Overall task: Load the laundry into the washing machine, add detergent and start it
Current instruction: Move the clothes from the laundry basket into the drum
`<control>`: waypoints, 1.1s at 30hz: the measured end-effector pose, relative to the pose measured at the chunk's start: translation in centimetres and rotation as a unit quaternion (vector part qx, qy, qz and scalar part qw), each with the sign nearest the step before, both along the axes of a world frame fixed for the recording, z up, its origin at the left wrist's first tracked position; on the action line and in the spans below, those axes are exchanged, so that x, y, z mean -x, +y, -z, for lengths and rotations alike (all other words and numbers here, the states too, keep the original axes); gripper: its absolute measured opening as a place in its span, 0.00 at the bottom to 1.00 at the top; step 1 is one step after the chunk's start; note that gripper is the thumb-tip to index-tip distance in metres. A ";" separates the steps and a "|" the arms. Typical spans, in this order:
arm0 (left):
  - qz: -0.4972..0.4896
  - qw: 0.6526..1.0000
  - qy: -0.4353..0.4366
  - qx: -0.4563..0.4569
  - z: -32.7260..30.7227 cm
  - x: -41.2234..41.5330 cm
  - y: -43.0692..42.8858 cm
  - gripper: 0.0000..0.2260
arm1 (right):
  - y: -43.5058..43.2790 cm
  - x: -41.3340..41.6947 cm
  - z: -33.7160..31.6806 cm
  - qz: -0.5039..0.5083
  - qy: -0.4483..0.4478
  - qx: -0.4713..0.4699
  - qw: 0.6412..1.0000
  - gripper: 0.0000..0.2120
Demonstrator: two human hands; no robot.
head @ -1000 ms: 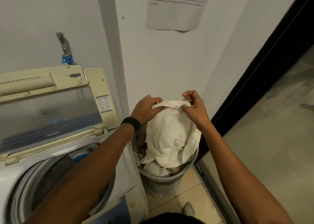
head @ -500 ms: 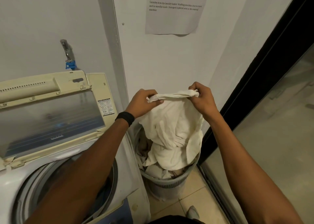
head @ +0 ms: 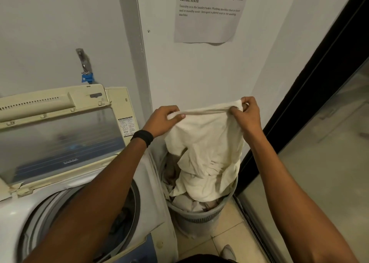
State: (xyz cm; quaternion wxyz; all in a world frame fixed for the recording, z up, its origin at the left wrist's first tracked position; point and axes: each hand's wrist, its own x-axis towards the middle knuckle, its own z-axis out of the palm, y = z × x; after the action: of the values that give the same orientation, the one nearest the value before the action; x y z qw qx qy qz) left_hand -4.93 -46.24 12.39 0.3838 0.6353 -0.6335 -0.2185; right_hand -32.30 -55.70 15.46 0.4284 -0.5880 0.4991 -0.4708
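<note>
Right now you are holding the cream cloth [head: 207,143] up by its top edge, which is running nearly level from your left hand [head: 163,121] to your right hand [head: 247,116]. The rest is hanging down, lower folds lying in the grey basket [head: 199,217]. Each hand is pinching one end, fingers curled round it. The washing machine [head: 24,212] is standing open to your left, so your left hand is sitting nearer the drum [head: 123,220].

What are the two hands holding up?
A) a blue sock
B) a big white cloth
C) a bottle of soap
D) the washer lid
B: the left hand and right hand each pinch the top edge of the white cloth, whose lower part hangs into the grey basket.
</note>
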 end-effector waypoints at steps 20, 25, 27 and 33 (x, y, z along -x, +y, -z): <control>-0.104 0.952 0.278 0.077 0.1 2.8 -1.0 0.13 | 0.7 -1.6 -0.4 -0.078 0.017 0.042 0.996 0.12; -0.104 0.946 0.297 0.079 -0.1 6.6 -2.6 0.07 | 2.3 -4.8 0.1 -0.180 0.035 0.052 0.982 0.07; -0.070 0.950 0.298 0.066 -0.1 7.2 -2.4 0.11 | 2.7 -5.0 0.3 -0.214 0.035 0.038 0.976 0.06; -0.129 0.954 0.256 0.089 0.0 5.8 -1.9 0.20 | 2.5 -2.6 0.3 -0.223 0.078 0.034 0.971 0.08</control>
State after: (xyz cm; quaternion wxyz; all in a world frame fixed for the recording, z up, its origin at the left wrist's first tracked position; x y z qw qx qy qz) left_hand -10.77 -48.19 12.39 0.6132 0.5978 -0.4432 -0.2649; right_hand -29.75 -53.18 15.13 0.4621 -0.7335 0.3712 -0.3327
